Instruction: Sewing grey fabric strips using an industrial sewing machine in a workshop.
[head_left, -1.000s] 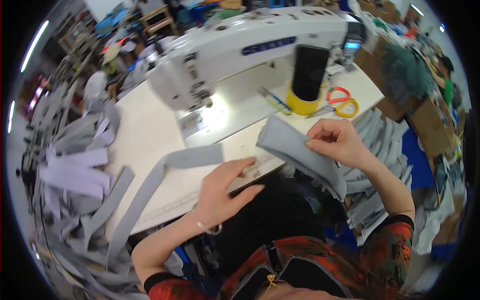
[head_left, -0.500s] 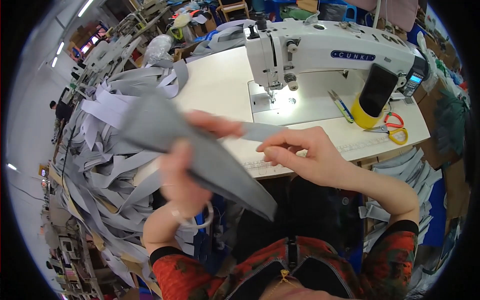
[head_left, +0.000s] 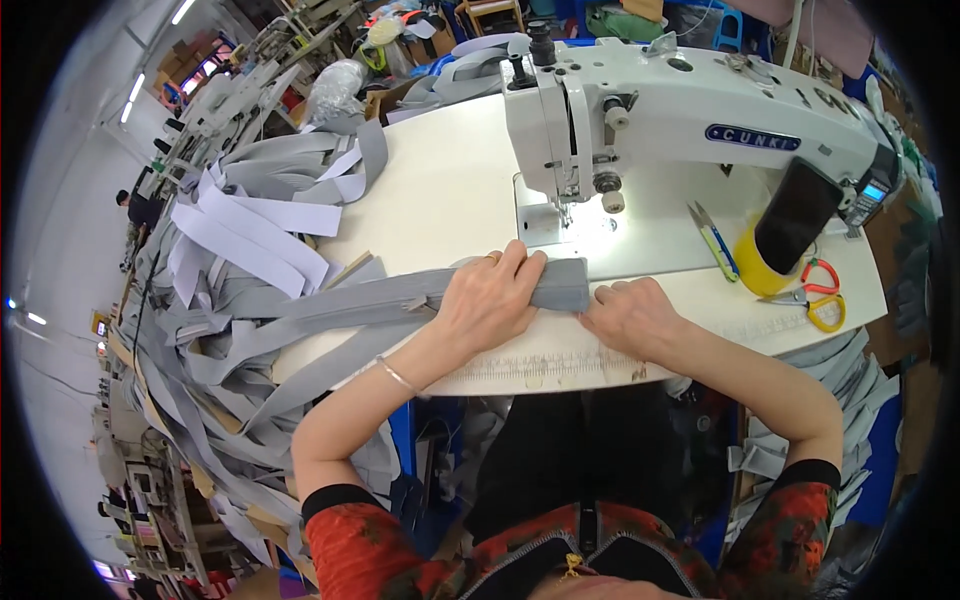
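A grey padded fabric strip (head_left: 563, 286) lies flat along the front of the white sewing table (head_left: 440, 155), just below the needle of a white sewing machine (head_left: 680, 110). My left hand (head_left: 492, 300) presses over it near its right end, fingers bent and together, thumb mostly hidden. My right hand (head_left: 628, 316) has its fingers curled at that end, touching the edge. Grey strips (head_left: 250, 340) trail leftward beneath and beside it. A printed ruler (head_left: 530, 365) runs along the front edge below my hands.
Grey and lilac strips (head_left: 258, 235) are heaped at left. Snips (head_left: 714, 240), a phone (head_left: 798, 215) in a yellow holder (head_left: 762, 268) and scissors (head_left: 826, 308) lie at right. More grey pieces (head_left: 830, 390) are stacked below. A person (head_left: 143, 208) is in the left background.
The grey piece, held up in the air and blurred half a second ago, now lies flat on the table. My left hand has come down onto it; my right hand has moved to its end.
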